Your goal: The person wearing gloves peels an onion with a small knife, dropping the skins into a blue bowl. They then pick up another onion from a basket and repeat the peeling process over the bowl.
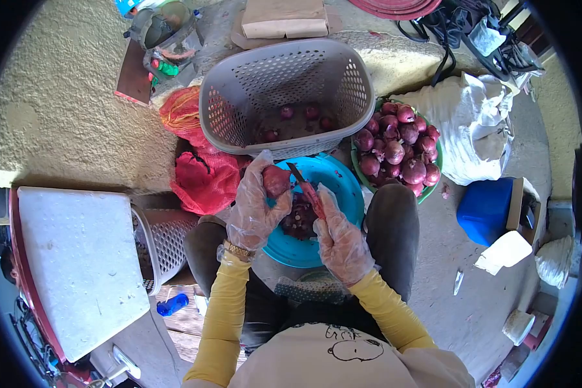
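Observation:
My left hand [251,207], in a clear plastic glove, is closed around a red onion [276,181]. In my right hand [341,239], gloved the same way, is a knife [309,193] with a red handle, its dark blade pointing up and left toward the onion. Both hands are over a blue basin [295,259] between my knees, where dark onion skins and scraps [300,222] lie. Just beyond stands a grey plastic basket [288,145] with several onions at its bottom. To its right, a green basin [440,158] is heaped with red onions [394,152].
A red mesh sack [207,181] lies left of the basket, and a white sack [475,123] is beyond the green basin. On the left are a white foam lid [81,265] and another basket [168,242]. A blue container [484,210] stands at right.

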Demonstrator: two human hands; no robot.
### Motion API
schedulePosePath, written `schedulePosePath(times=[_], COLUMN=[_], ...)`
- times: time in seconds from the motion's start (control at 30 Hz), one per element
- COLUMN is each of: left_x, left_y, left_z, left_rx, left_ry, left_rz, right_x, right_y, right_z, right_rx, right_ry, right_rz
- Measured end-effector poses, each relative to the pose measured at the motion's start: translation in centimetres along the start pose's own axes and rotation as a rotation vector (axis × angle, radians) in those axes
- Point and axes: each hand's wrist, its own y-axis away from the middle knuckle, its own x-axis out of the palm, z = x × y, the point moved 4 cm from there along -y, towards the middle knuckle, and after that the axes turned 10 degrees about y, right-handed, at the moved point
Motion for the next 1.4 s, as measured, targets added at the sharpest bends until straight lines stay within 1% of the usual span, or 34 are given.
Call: schedulePosePath(times=[0.1, 0.17, 0.3, 0.37, 0.4, 0.47, 0.5, 0.57, 0.7, 0.77, 0.9, 0.97, 1.0, 1.07, 1.1, 1.17, 1.2, 1.27, 1.3, 1.37, 1.4], left_x=[0.0, -0.1, 0.0, 0.2, 0.3, 0.6, 0.7, 0.8, 1.3, 1.7, 2.4, 2.6, 2.7, 2.8, 2.7, 2.8, 2.9, 3.0, 2.8, 2.7, 2.7], left_y=[-0.1, -0.3, -0.2, -0.1, -0.1, -0.2, -0.2, -0.1, -0.1, 0.0, 0.0, 0.1, 0.1, 0.2, 0.2, 0.1, 0.1, 0.3, 0.2, 0.1, 0.1], left_z=[-0.7, -1.4, -1.1, -1.0, -1.0, -0.7, -0.8, -1.0, -1.3, -1.2, -1.1, -1.0, -0.7, -0.4, -0.5, -0.9, -0.8, -0.5, -0.4, 0.1, 0.0], left_rx=[0.01, 0.06, 0.099, -0.026, -0.025, -0.03, -0.029, -0.05, -0.027, -0.042, -0.016, -0.019, -0.017, 0.042, 0.038, -0.036, -0.034, 0.014, 0.014, -0.044, -0.046], left_ry=[-0.023, -0.104, -0.122, -0.096, -0.096, -0.117, -0.116, -0.14, -0.141, -0.17, -0.13, -0.182, -0.18, -0.198, -0.198, -0.17, -0.171, -0.19, -0.192, -0.188, -0.185], left_rz=[-0.011, -0.029, -0.037, -0.027, -0.026, -0.021, -0.02, -0.018, 0.0, 0.027, -0.002, 0.029, 0.029, 0.019, 0.017, 0.04, 0.041, 0.028, 0.026, 0.004, 0.005], right_x=[0.1, 0.4, 0.2, 0.0, 0.1, 0.6, 1.0, 1.7, 1.6, 1.5, 2.1, 2.4, 2.2, 2.1, 2.2, 2.8, 3.2, 4.0, 3.8, 2.9, 2.6], right_y=[0.1, 0.2, 0.0, 0.0, 0.1, 0.7, 0.8, 0.9, 0.3, 1.0, 1.1, 0.3, 0.6, 1.5, 1.6, 1.9, 1.8, 1.6, 1.7, 2.3, 2.5], right_z=[0.1, 0.0, 0.2, 0.4, 0.4, -0.3, -0.6, -1.0, -0.4, -0.6, -1.3, -1.2, -1.2, -1.5, -1.5, -2.0, -2.3, -2.5, -2.2, -2.0, -2.1], right_rx=[-0.027, -0.007, -0.026, -0.058, -0.058, 0.048, 0.049, -0.003, -0.037, 0.104, 0.101, -0.016, -0.016, 0.069, 0.069, 0.084, 0.084, 0.018, 0.016, 0.112, 0.114], right_ry=[0.016, 0.02, 0.042, 0.099, 0.1, 0.208, 0.209, 0.233, 0.281, 0.263, 0.269, 0.255, 0.257, 0.265, 0.263, 0.317, 0.317, 0.357, 0.355, 0.241, 0.243], right_rz=[-0.001, 0.05, 0.039, -0.009, -0.01, 0.1, 0.1, 0.018, -0.011, 0.114, 0.124, -0.004, -0.006, 0.075, 0.079, 0.115, 0.113, 0.037, 0.037, 0.115, 0.118])
